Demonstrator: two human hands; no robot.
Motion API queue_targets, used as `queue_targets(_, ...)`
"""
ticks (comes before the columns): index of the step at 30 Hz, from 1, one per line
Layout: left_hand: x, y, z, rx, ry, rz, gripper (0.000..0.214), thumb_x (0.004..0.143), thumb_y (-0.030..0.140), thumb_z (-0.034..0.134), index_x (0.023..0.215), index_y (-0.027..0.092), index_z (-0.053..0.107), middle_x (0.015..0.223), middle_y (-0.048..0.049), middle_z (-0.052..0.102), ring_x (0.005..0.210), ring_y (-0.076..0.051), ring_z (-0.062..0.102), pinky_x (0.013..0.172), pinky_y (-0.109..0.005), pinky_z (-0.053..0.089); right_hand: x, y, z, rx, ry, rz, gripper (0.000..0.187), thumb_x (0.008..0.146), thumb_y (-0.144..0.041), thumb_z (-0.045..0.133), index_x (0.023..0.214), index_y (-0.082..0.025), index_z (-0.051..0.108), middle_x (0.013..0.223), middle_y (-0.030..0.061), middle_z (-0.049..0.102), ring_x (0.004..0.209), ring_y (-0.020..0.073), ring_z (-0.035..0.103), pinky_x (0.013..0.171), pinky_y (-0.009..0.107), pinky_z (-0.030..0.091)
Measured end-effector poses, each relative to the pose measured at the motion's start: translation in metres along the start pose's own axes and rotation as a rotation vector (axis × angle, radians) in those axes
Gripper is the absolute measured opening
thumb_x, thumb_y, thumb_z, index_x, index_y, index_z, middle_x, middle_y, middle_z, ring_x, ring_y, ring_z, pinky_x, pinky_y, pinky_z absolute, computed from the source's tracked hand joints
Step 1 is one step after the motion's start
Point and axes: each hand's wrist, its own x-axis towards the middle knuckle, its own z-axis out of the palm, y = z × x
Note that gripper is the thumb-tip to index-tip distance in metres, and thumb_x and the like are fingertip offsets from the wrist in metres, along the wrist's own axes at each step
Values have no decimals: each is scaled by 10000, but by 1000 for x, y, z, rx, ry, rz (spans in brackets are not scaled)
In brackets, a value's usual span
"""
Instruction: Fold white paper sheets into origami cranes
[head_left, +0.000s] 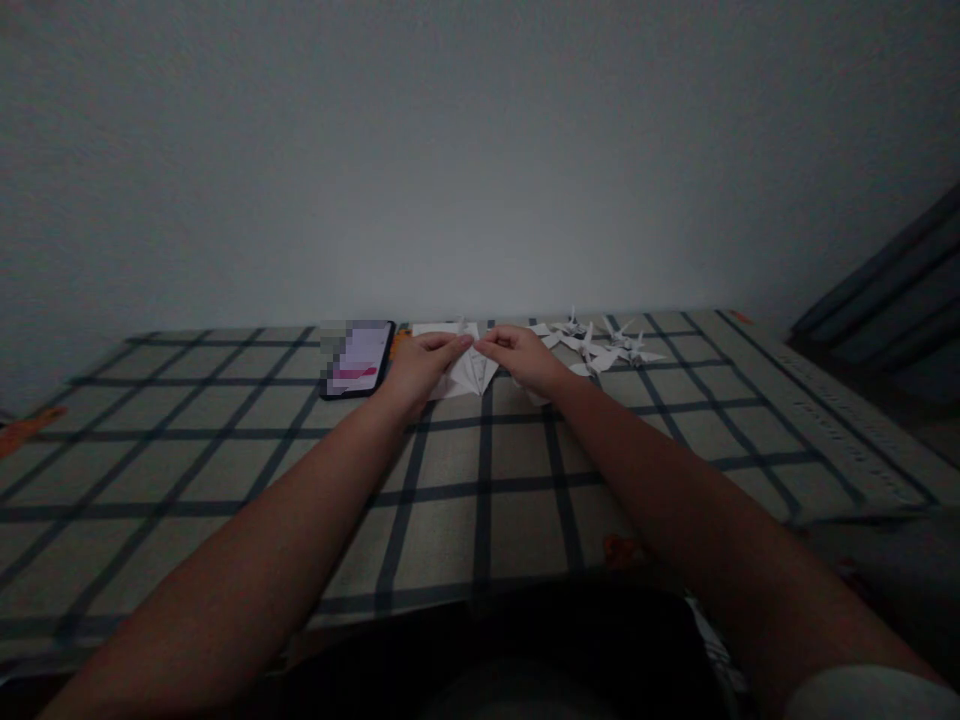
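Observation:
Between my two hands is a partly folded piece of white paper (475,372), its pointed end toward me and creases running down it. My left hand (421,368) pinches its left side between thumb and fingers. On the opposite side, my right hand (521,357) grips the upper right part with closed fingertips. Flat white paper (441,388) lies beneath and behind the folded piece, partly covered by my left hand. Just right of my right hand, several folded white paper cranes (589,348) stand in a loose cluster.
A phone (360,360) with a lit, partly pixelated screen lies left of my left hand. A checked cloth (517,500) covers the table, with a pale wall (480,160) right behind it. Dark striped fabric (892,270) is at the far right.

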Motion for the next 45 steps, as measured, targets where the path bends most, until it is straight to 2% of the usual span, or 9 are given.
queue_targets(3, 0, 2, 1, -49, 10, -28, 398, 601, 514, 887, 744, 164, 763, 671, -32, 674, 580, -135, 547, 518, -245, 385, 0, 1, 0, -2, -19, -5, 336, 820, -502, 635, 717, -186, 583, 708, -16, 525, 679, 129, 459, 651, 275, 366)
queue_targets(7, -1, 7, 3, -186, -24, -79, 448, 635, 530, 864, 895, 173, 788, 882, -76, 743, 708, -166, 643, 619, -265, 475, 0, 3, 0, 11, -39, 2, 320, 826, -485, 641, 732, -183, 593, 721, -12, 538, 688, 133, 470, 669, 282, 377)
queue_targets(11, 0, 5, 3, -192, 15, -41, 442, 615, 517, 879, 869, 166, 793, 942, -94, 759, 788, -191, 668, 711, -305, 514, 2, 4, 1, 17, -43, 6, 305, 828, -470, 639, 740, -180, 603, 741, -3, 555, 698, 137, 485, 684, 287, 386)
queue_targets(17, 3, -5, 0, -50, 132, 53, 376, 657, 511, 849, 818, 175, 800, 793, -51, 745, 757, -193, 654, 727, -312, 522, 1, 2, 2, -7, -58, -5, 279, 809, -444, 648, 732, -179, 609, 730, -3, 566, 696, 140, 491, 666, 278, 374)
queue_targets(26, 3, -2, -3, -77, 106, 84, 361, 643, 469, 875, 841, 173, 809, 844, -68, 766, 751, -183, 657, 728, -306, 518, -1, -3, 3, -22, -81, -7, 285, 810, -438, 654, 712, -178, 592, 722, -2, 548, 693, 139, 481, 662, 282, 366)
queue_targets(31, 1, 1, 0, -52, 110, 102, 385, 661, 506, 855, 845, 172, 804, 850, -61, 758, 756, -172, 646, 717, -285, 503, 0, -3, 5, 10, -116, -32, 284, 810, -449, 642, 766, -170, 610, 751, 1, 560, 721, 142, 497, 691, 287, 382)
queue_targets(37, -2, 7, 4, 30, 71, 57, 507, 684, 598, 806, 985, 190, 791, 950, -66, 753, 798, -171, 637, 696, -267, 485, 2, -2, 1, -2, 10, -38, 325, 827, -477, 645, 709, -194, 538, 703, -20, 499, 687, 131, 444, 648, 272, 358)
queue_targets(41, -3, 5, 2, 75, -2, 34, 449, 684, 571, 817, 846, 153, 790, 774, -50, 723, 684, -150, 595, 642, -257, 447, 5, 2, 1, 63, 72, -14, 361, 816, -515, 656, 715, -193, 525, 712, -28, 481, 684, 123, 437, 651, 266, 365)
queue_targets(45, -1, 3, 0, -4, 48, 28, 412, 646, 534, 851, 781, 153, 767, 722, -35, 710, 634, -139, 587, 616, -252, 437, 4, 3, 4, 170, 1, 32, 385, 803, -560, 648, 774, -183, 570, 749, -11, 546, 694, 131, 502, 666, 273, 408)
